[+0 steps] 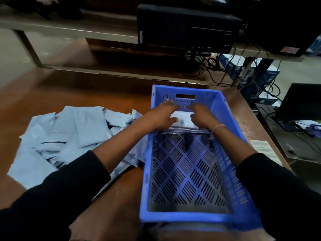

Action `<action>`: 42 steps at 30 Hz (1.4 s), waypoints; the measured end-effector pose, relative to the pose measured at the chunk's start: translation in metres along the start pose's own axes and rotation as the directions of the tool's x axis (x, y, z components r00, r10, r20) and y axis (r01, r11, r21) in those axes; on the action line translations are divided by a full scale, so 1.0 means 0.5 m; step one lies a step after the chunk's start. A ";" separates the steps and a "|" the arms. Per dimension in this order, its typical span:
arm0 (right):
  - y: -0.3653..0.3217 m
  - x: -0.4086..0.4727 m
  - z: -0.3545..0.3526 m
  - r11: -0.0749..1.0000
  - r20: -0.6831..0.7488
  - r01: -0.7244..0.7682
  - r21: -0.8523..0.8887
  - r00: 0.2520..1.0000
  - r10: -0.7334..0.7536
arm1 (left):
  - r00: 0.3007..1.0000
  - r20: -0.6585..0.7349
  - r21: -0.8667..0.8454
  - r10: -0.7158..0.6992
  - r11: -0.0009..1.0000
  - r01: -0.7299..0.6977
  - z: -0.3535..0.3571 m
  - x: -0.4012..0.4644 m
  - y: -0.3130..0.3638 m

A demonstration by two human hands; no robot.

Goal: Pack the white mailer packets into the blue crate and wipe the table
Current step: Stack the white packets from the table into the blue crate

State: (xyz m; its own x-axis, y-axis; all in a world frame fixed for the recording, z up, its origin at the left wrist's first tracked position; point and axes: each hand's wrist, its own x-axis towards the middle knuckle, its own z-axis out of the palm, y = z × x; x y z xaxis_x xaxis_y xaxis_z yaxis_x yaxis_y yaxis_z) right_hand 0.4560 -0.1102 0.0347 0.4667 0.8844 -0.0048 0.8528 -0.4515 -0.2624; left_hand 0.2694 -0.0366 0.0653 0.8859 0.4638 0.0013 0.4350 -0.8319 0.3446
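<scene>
A blue slotted crate [231, 129] stands on the brown table, right of centre. A stack of white mailer packets [183, 120] lies flat at the crate's far end. My left hand [162, 115] and my right hand [201, 115] are both inside the crate, resting on top of that stack with fingers stretched toward the far wall. A loose heap of several white mailer packets [69, 136] lies on the table to the left of the crate, partly under my left forearm. The crate's near half shows its bare slotted floor.
The brown table [78, 94] reaches its edge just right of the crate, where a printed paper slip [264, 149] lies. Behind stand a shelf with a black computer case [187, 26], tangled cables and a dark monitor [300, 101] at the right.
</scene>
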 end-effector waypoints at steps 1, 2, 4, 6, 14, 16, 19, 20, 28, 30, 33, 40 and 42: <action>-0.027 -0.003 -0.013 0.998 -0.060 0.039 0.039 0.997 -0.037 | 0.996 -0.088 -0.051 -0.007 0.999 0.003 -0.011 -0.028 -0.018; -0.058 -0.009 -0.024 0.993 -0.111 0.092 0.073 0.990 -0.084 | 0.987 -0.156 -0.100 -0.026 0.995 0.011 -0.020 -0.056 -0.040; -0.125 -0.020 -0.041 0.968 -0.187 0.197 0.153 0.968 -0.167 | 0.965 -0.246 -0.199 -0.091 0.979 0.042 -0.033 -0.113 -0.095; -0.195 -0.026 -0.050 0.934 -0.231 0.274 0.231 0.948 -0.221 | 0.940 -0.290 -0.269 -0.179 0.958 0.100 -0.039 -0.166 -0.155; -0.420 -0.004 0.023 0.953 0.090 0.294 0.079 0.950 -0.300 | 0.797 -0.358 -0.546 -0.486 0.801 0.244 -0.030 -0.325 -0.329; -0.461 -0.004 0.046 0.981 0.273 0.190 -0.045 0.947 -0.170 | 0.783 -0.342 -0.591 -0.520 0.767 0.251 -0.026 -0.350 -0.354; -0.507 -0.012 0.080 0.969 0.459 0.136 -0.207 0.888 -0.027 | 0.783 -0.327 -0.628 -0.530 0.740 0.239 -0.022 -0.376 -0.381; -0.513 -0.011 0.092 0.968 0.475 0.114 -0.224 0.880 0.007 | 0.784 -0.327 -0.636 -0.528 0.737 0.231 -0.022 -0.383 -0.386; -0.510 -0.015 0.123 0.965 0.407 -0.033 -0.261 0.902 0.141 | 0.836 -0.283 -0.712 -0.470 0.687 0.146 -0.021 -0.392 -0.401; -0.504 -0.016 0.112 0.949 0.344 -0.001 -0.314 0.932 0.115 | 0.854 -0.272 -0.726 -0.444 0.677 0.121 -0.022 -0.382 -0.396; -0.497 -0.015 0.084 0.948 0.179 -0.012 -0.319 0.981 0.073 | 0.874 -0.227 -0.791 -0.431 0.605 0.093 -0.018 -0.360 -0.388; -0.505 -0.033 -0.050 0.906 0.213 -0.141 0.399 0.975 0.058 | 0.895 -0.010 -0.991 -0.446 0.126 0.051 -0.015 -0.304 -0.356; -0.516 -0.035 -0.045 0.805 0.305 -0.215 0.553 0.951 0.044 | 0.894 -0.001 -0.998 -0.448 0.053 0.025 -0.024 -0.304 -0.353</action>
State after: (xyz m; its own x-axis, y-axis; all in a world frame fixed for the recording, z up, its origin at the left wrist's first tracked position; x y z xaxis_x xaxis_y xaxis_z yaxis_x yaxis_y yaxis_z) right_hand 0.2330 -0.0121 0.1244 0.4098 0.8576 -0.3108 0.4564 -0.4878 -0.7442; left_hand 0.0562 0.0434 0.0156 0.5970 0.7878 -0.1519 -0.1158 0.2720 0.9553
